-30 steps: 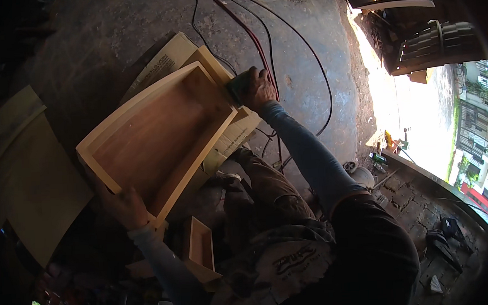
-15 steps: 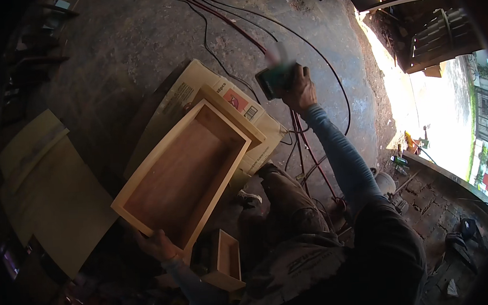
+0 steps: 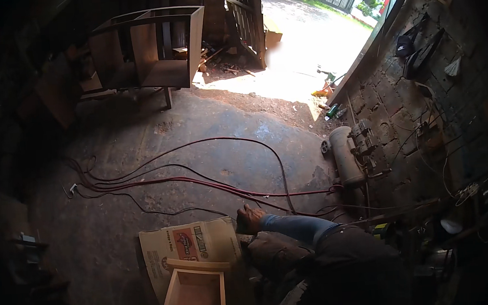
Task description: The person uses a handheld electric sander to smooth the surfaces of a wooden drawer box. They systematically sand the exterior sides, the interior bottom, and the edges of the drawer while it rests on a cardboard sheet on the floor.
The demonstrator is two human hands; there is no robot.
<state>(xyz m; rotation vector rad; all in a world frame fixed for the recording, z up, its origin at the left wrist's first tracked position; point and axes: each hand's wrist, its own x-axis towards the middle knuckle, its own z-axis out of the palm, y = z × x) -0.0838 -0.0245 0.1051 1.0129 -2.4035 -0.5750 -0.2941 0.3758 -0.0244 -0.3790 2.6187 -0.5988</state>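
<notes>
My right hand (image 3: 251,218) is low beside the right edge of a flattened cardboard sheet (image 3: 218,240), its fingers curled over a dark shape too shadowed to name. A blue sleeve covers that forearm. On the cardboard's near side is an open wooden drawer (image 3: 223,299), with a wider pale front board across its far end. The lower edge of the view cuts off the drawer. My left hand is out of view.
Red and black hoses (image 3: 201,181) snake across the concrete floor. An air compressor (image 3: 347,156) stands at the right by a brick wall (image 3: 381,105). A wooden cabinet frame (image 3: 162,51) stands at the far left, near a bright doorway.
The view has swung up and right, bringing the compressor and cabinet frame into full sight. My right hand, which held a green power sander, has come down beside the cardboard. My left hand has left view.
</notes>
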